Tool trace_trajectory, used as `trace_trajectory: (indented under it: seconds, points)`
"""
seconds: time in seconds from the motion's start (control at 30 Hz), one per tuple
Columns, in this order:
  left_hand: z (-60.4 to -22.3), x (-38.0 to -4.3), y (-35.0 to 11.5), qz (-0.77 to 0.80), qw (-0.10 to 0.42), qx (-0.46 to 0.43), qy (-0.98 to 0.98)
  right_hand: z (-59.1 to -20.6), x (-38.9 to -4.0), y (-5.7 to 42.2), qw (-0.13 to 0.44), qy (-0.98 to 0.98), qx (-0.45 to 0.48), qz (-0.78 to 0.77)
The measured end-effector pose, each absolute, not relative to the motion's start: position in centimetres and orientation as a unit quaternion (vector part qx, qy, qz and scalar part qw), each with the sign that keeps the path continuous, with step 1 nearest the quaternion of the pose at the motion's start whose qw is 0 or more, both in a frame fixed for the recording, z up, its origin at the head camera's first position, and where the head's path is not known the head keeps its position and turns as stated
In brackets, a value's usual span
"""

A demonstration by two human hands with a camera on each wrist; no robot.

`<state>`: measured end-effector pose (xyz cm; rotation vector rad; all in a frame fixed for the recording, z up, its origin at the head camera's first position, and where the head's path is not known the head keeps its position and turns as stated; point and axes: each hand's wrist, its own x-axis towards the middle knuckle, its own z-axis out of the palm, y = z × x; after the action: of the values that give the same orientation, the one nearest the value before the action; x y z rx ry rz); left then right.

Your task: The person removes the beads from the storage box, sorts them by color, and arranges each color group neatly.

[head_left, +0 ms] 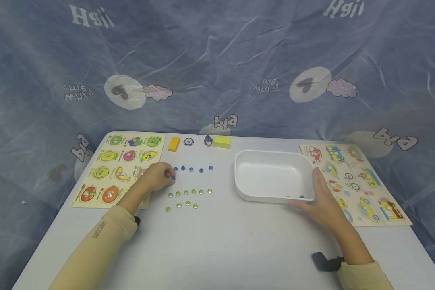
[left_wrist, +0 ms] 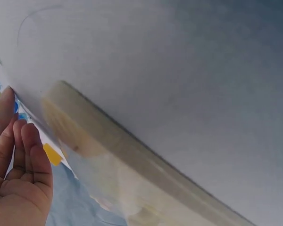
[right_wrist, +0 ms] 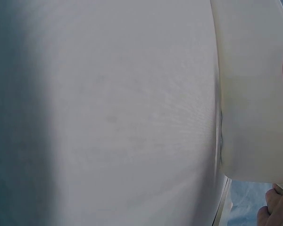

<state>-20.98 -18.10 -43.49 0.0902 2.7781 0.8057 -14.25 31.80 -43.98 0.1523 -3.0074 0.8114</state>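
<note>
My left hand [head_left: 159,176] pinches a small blue glass bead [head_left: 173,177] between thumb and fingertip, at the left end of a row of blue beads [head_left: 191,169]. The same blue bead [left_wrist: 16,107] shows partly in the left wrist view. Nearer to me, several green beads [head_left: 186,192] lie in two rows. On the right, my right hand [head_left: 324,203] grips the right front corner of a white plastic tub [head_left: 272,198], thumb along its front. A blue bead [head_left: 302,197] and part of a green one show inside. The tub's side wall [right_wrist: 254,94] fills the right wrist view's right side.
A wooden fruit puzzle board [head_left: 108,171] lies under my left forearm; a vehicle puzzle board [head_left: 362,189] is beyond the tub at right. Along the back stand an orange block [head_left: 173,144], a round chip [head_left: 189,141], a small figurine [head_left: 208,140] and a yellow block [head_left: 222,142].
</note>
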Motion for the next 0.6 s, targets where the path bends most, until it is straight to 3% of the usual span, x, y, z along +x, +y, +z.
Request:
trace_trajectory:
  seconds: [0.3,0.6]
  points:
    - [-43.2,-20.9,-18.3,0.293,0.112,0.039,0.949,-43.9,-14.3,31.8,0.01,-0.964,0.055,0.259]
    - [-39.4,-20.1,-16.2,0.316,0.047,0.111,0.941,-43.8,-14.2,31.7,0.011,-0.965,0.051,0.257]
